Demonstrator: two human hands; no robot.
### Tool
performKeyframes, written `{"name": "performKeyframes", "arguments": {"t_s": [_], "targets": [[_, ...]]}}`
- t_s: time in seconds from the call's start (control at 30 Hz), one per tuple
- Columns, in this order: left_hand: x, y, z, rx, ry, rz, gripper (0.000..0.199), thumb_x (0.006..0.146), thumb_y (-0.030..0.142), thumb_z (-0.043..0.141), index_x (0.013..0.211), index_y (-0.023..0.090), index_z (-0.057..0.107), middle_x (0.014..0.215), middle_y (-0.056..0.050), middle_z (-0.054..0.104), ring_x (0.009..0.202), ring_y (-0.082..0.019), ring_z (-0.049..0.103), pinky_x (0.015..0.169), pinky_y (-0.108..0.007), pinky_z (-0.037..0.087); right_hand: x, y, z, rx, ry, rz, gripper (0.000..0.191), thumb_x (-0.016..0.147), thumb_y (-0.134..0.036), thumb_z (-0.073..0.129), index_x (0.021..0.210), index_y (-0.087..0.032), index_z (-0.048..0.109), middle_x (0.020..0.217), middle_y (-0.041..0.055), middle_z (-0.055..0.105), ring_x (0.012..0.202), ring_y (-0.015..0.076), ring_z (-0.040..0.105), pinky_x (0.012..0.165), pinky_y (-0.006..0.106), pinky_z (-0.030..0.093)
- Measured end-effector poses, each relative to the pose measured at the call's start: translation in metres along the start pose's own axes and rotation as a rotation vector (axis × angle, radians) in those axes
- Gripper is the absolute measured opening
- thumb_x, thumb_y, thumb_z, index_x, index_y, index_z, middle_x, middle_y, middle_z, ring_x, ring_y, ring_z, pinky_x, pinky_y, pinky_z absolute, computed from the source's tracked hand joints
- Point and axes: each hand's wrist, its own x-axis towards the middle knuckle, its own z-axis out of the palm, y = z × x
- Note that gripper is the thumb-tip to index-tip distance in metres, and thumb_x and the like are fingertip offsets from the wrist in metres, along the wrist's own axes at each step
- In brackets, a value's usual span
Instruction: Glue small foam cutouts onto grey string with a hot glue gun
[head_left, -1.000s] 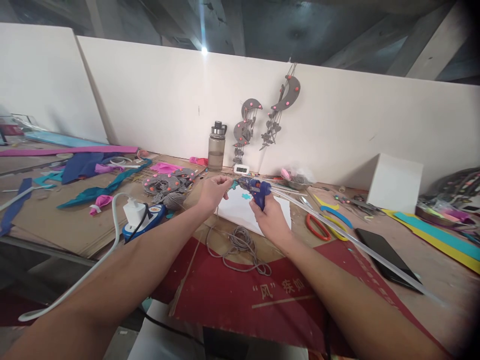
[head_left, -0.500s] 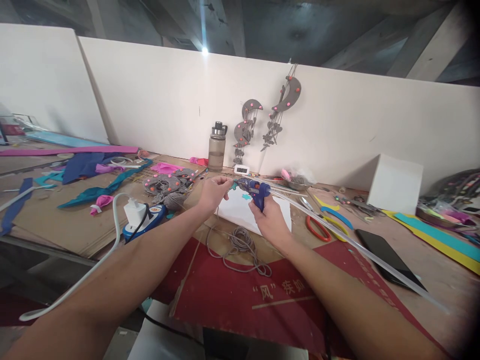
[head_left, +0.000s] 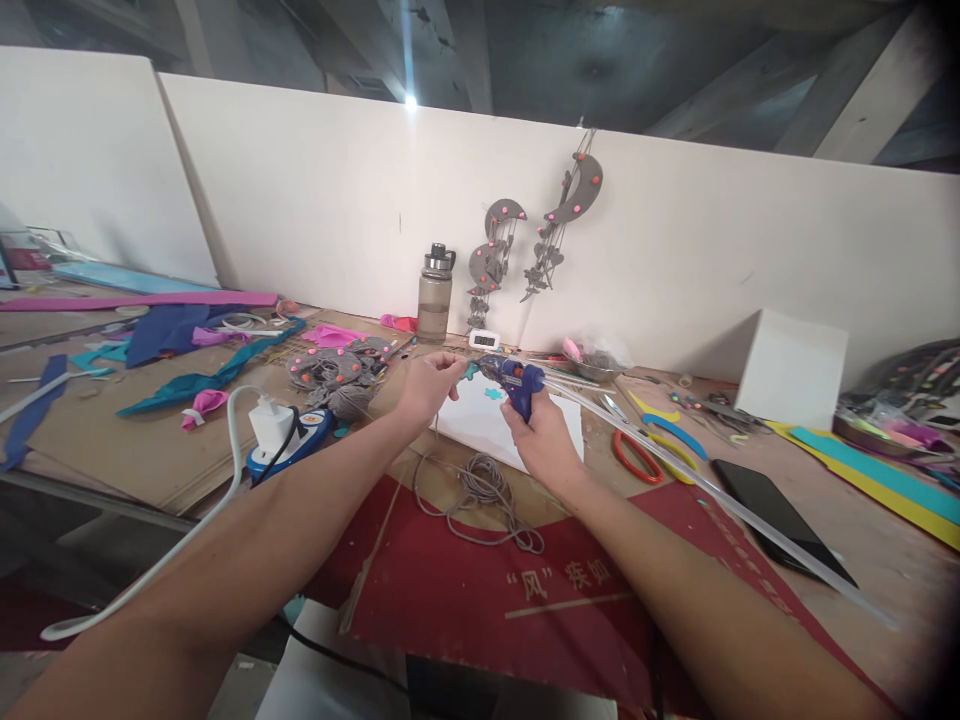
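My right hand (head_left: 545,430) grips a blue glue gun (head_left: 519,385), its nozzle pointing left and a long clear glue stick (head_left: 712,487) trailing from its back. Pinched in the fingers of my left hand (head_left: 433,388) is a small teal cutout (head_left: 470,371), close to the nozzle; whether the two touch I cannot tell. Below both hands lies a white sheet (head_left: 480,432) with another teal cutout (head_left: 493,394) on it. A loose coil of grey cord (head_left: 484,480) rests nearer to me, one strand running up toward my left hand.
Left are a power strip (head_left: 319,425) with a white plug and grey felt pieces (head_left: 337,370). A water bottle (head_left: 434,295) and small clock (head_left: 484,340) stand behind. Scissors (head_left: 636,457) and a phone (head_left: 780,515) lie right. Grey moon ornaments (head_left: 577,190) hang on the white partition.
The glue gun and my right hand have shifted slightly to the right, the nozzle a little away from my left fingers. My left hand stays nearly still.
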Motion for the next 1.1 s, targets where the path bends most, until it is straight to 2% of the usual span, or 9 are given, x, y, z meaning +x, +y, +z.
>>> {"name": "performKeyframes", "arguments": {"t_s": [0.3, 0.43, 0.53, 0.7, 0.83, 0.97, 1.1], "targets": [[-0.001, 0.002, 0.000, -0.012, -0.002, -0.005, 0.025, 0.072, 0.040, 0.062, 0.074, 0.015, 0.066, 0.046, 0.003, 0.052, 0.039, -0.007, 0.043, 0.043, -0.020, 0.029, 0.001, 0.002, 0.001, 0.036, -0.014, -0.005, 0.028, 0.085, -0.037, 0.045, 0.101, -0.016, 0.052, 0.087, 0.0080, 0.063, 0.074, 0.0197, 0.056, 0.068, 0.034, 0.043], [-0.002, 0.003, 0.001, -0.019, 0.003, -0.037, 0.025, 0.072, 0.040, 0.062, 0.073, 0.015, 0.066, 0.046, 0.003, 0.052, 0.038, -0.007, 0.041, 0.041, -0.020, 0.025, 0.001, 0.001, -0.001, 0.130, 0.011, 0.028, 0.027, 0.084, -0.038, 0.047, 0.100, -0.017, 0.052, 0.082, 0.0060, 0.062, 0.066, 0.0175, 0.055, 0.064, 0.032, 0.044], [-0.004, 0.003, 0.002, 0.016, 0.004, -0.062, 0.025, 0.072, 0.039, 0.061, 0.071, 0.015, 0.066, 0.046, 0.002, 0.052, 0.038, -0.007, 0.041, 0.041, -0.020, 0.024, 0.002, -0.002, -0.005, 0.244, 0.060, 0.058, 0.027, 0.084, -0.039, 0.048, 0.100, -0.018, 0.052, 0.082, 0.0049, 0.062, 0.061, 0.0155, 0.055, 0.060, 0.031, 0.045], [-0.008, 0.007, 0.002, 0.092, -0.021, -0.100, 0.024, 0.072, 0.038, 0.061, 0.070, 0.015, 0.067, 0.042, 0.001, 0.051, 0.038, -0.008, 0.041, 0.042, -0.021, 0.023, 0.007, -0.001, -0.013, 0.335, 0.216, 0.132, 0.028, 0.081, -0.036, 0.051, 0.102, -0.018, 0.053, 0.091, 0.0068, 0.063, 0.059, 0.0142, 0.055, 0.056, 0.030, 0.047], [-0.010, 0.008, 0.003, 0.100, -0.046, -0.115, 0.024, 0.072, 0.038, 0.061, 0.066, 0.015, 0.066, 0.042, 0.001, 0.052, 0.038, -0.008, 0.042, 0.043, -0.021, 0.024, 0.012, 0.008, -0.010, 0.393, 0.218, 0.166, 0.026, 0.080, -0.036, 0.052, 0.099, -0.018, 0.052, 0.087, 0.0060, 0.063, 0.061, 0.0147, 0.056, 0.051, 0.028, 0.046], [-0.010, 0.007, 0.003, 0.087, -0.056, -0.112, 0.025, 0.072, 0.039, 0.062, 0.067, 0.015, 0.068, 0.040, 0.002, 0.051, 0.036, -0.007, 0.038, 0.042, -0.022, 0.022, 0.012, 0.010, -0.008, 0.343, 0.182, 0.159, 0.024, 0.081, -0.040, 0.052, 0.094, -0.020, 0.051, 0.073, 0.0023, 0.060, 0.053, 0.0144, 0.053, 0.050, 0.029, 0.045], [-0.011, 0.008, 0.002, 0.119, -0.064, -0.117, 0.025, 0.072, 0.039, 0.062, 0.068, 0.015, 0.069, 0.039, 0.001, 0.050, 0.036, -0.008, 0.038, 0.042, -0.022, 0.021, 0.008, 0.003, -0.012, 0.199, 0.162, 0.153, 0.023, 0.083, -0.040, 0.049, 0.095, -0.020, 0.051, 0.069, 0.0022, 0.060, 0.058, 0.0179, 0.055, 0.057, 0.031, 0.044]]}}
